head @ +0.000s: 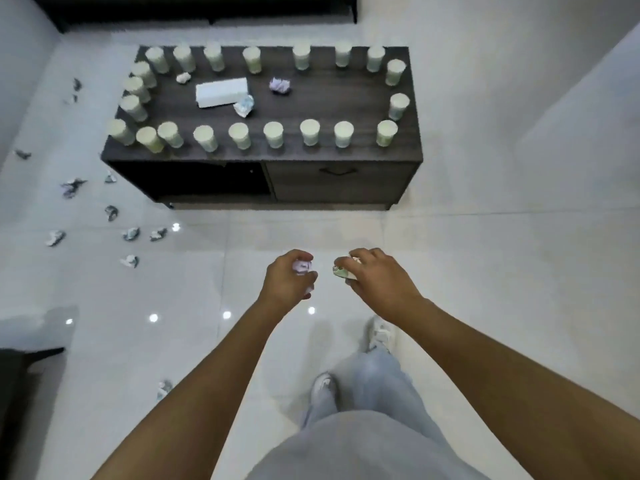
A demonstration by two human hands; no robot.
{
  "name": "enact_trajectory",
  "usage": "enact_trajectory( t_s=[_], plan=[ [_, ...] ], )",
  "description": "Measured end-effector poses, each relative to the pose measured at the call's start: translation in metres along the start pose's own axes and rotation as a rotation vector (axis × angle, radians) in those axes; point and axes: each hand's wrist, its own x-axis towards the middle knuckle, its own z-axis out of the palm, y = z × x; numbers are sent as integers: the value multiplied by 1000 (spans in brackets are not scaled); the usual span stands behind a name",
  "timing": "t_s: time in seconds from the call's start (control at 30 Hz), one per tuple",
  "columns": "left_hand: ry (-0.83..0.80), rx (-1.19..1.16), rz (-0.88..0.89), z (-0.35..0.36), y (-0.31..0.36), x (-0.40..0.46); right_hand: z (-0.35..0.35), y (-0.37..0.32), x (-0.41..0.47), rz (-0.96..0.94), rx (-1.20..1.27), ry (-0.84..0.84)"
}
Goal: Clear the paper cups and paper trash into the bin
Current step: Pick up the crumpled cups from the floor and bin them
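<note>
My left hand (289,275) is closed around a crumpled pale purple paper ball (300,265), held out over the floor. My right hand (374,271) grips a crumpled white and green paper wad (342,271). Ahead stands a dark wooden low table (332,102) ringed with several upside-down pale paper cups (273,134). On its top lie a purple paper ball (280,85), a white one (183,77) and a bluish one (244,105). No bin is in view.
A white tissue box (221,92) lies on the table. Several crumpled papers (131,233) are scattered on the glossy tiled floor to the left, one (163,389) near my left arm. A dark object (20,375) sits at the left edge. My feet (323,388) are below.
</note>
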Motion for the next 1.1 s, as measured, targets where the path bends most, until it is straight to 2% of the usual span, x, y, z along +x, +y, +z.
enact_trajectory(
  t_s=[0.27, 0.47, 0.7, 0.83, 0.9, 0.97, 1.1],
  plan=[
    [-316, 331, 222, 152, 54, -71, -32, 85, -174, 420, 97, 142],
    [-583, 511, 331, 319, 72, -151, -26, 173, -330, 712, 161, 220],
    [-857, 668, 457, 520, 58, -270, -7, 280, -526, 973, 204, 266],
    [-940, 700, 457, 596, 51, -313, -2, 315, -603, 1092, 248, 313],
    [-1029, 790, 469, 664, 43, -355, 9, 339, -673, 1234, 295, 338],
    [-1058, 785, 459, 677, 45, -360, 15, 344, -684, 1245, 303, 333],
    [-1161, 896, 482, 759, 40, -391, 28, 377, -742, 1384, 363, 383]
  ],
)
